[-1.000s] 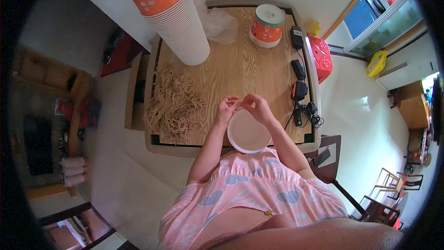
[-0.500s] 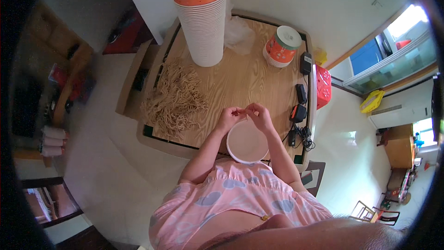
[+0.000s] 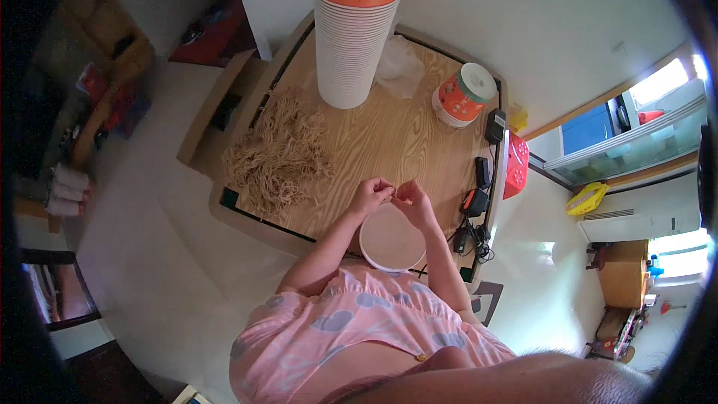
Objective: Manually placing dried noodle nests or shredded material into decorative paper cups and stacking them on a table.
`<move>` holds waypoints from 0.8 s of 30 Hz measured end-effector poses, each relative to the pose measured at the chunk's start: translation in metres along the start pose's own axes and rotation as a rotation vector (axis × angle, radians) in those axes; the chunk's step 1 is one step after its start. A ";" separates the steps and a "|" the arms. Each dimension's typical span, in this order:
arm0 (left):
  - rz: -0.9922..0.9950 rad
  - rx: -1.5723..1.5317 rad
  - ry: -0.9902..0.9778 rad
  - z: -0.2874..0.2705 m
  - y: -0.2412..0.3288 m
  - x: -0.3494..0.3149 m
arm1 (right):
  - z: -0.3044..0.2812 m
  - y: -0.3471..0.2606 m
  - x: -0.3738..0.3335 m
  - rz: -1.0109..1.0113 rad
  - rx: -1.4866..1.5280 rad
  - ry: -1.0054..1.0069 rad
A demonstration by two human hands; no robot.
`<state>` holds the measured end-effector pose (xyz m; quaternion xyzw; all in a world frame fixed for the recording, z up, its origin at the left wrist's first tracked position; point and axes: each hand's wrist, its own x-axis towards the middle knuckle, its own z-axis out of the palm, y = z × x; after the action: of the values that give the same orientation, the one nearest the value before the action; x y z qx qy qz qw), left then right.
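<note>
My left hand (image 3: 372, 196) and my right hand (image 3: 412, 202) meet above the far rim of a white paper bowl (image 3: 391, 242) that stands at the near edge of the wooden table (image 3: 389, 142). The fingertips of both hands pinch something small and thin between them; what it is I cannot tell. To the left lies a loose heap of tan string pieces (image 3: 278, 155).
A tall stack of white paper bowls with an orange one on top (image 3: 353, 34) stands at the far side. An orange lidded bowl (image 3: 464, 94) and a clear plastic bag (image 3: 400, 67) sit beside it. Black chargers and cables (image 3: 475, 202) and a red basket (image 3: 516, 166) line the right edge.
The view has shifted, so the table sits lower and nearer. Both hands stay together over the bowl, with only small finger movement.
</note>
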<state>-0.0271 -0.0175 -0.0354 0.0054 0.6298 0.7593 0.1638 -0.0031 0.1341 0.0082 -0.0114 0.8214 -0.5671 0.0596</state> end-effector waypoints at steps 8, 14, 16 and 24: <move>-0.019 0.024 -0.030 0.005 0.009 -0.009 | -0.001 -0.001 -0.008 0.031 -0.101 0.038; -0.042 -0.017 -0.027 0.010 0.006 -0.009 | -0.004 0.005 -0.011 0.054 -0.127 0.076; -0.028 -0.015 -0.027 0.011 0.006 -0.008 | -0.004 0.002 -0.012 0.057 -0.141 0.087; -0.034 -0.011 -0.018 0.011 0.002 -0.005 | -0.004 -0.010 -0.011 0.094 -0.191 0.089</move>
<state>-0.0201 -0.0083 -0.0299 0.0006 0.6241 0.7597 0.1824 0.0071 0.1353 0.0194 0.0466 0.8731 -0.4828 0.0484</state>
